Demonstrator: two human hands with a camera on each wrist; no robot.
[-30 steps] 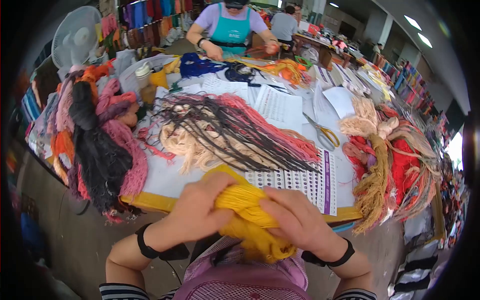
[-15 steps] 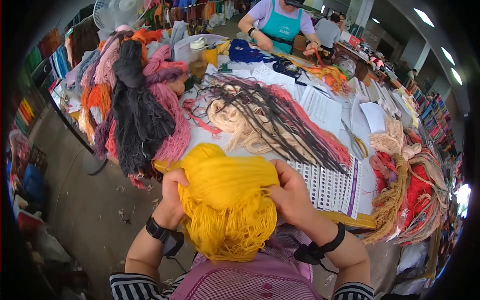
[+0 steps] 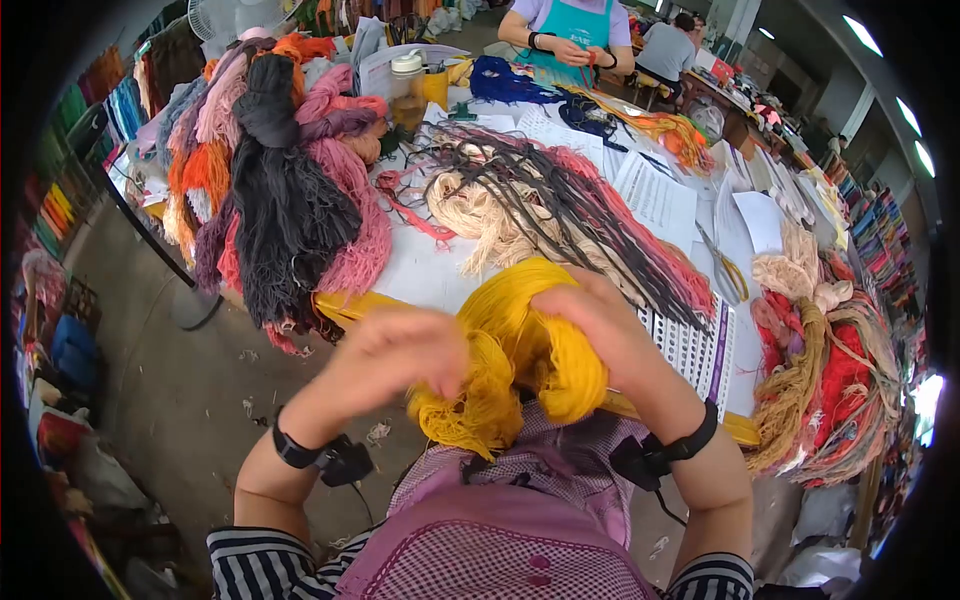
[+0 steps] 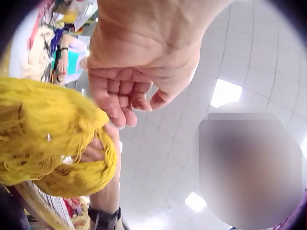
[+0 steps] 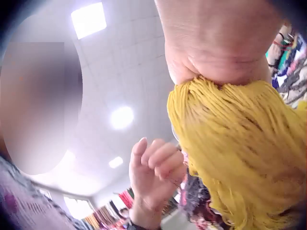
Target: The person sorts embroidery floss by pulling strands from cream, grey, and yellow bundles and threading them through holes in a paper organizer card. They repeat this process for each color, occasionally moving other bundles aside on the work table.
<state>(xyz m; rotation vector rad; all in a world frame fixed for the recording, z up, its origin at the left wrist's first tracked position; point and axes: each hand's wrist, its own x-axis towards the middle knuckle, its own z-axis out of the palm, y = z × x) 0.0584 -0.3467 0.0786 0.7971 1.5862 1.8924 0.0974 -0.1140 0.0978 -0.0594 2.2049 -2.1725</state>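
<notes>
A yellow skein of yarn (image 3: 520,330) hangs in front of the person's lap, at the front edge of the table. My right hand (image 3: 600,325) holds it, with the hand passed through the loop and the strands draped over the fingers, as the right wrist view shows. Those fingers are largely covered by the yarn (image 5: 240,148). Just left of the skein is my left hand (image 3: 395,355), blurred in the head view. In the left wrist view this left hand (image 4: 127,91) has loosely bent fingers with nothing between them, beside the yarn.
On the table lie dark, pink and cream strands (image 3: 560,220), hole-punched cards (image 3: 690,345) and scissors (image 3: 722,265). Bundles of skeins hang at the left (image 3: 290,200) and right (image 3: 825,370) edges. Across the table a person in a teal apron (image 3: 570,40) handles yarn.
Both hands gripped the skein half a second ago, spread wide before the lap. Now the left hand is off it, and the skein hangs from the right hand, folded narrower. The view has shifted slightly.
</notes>
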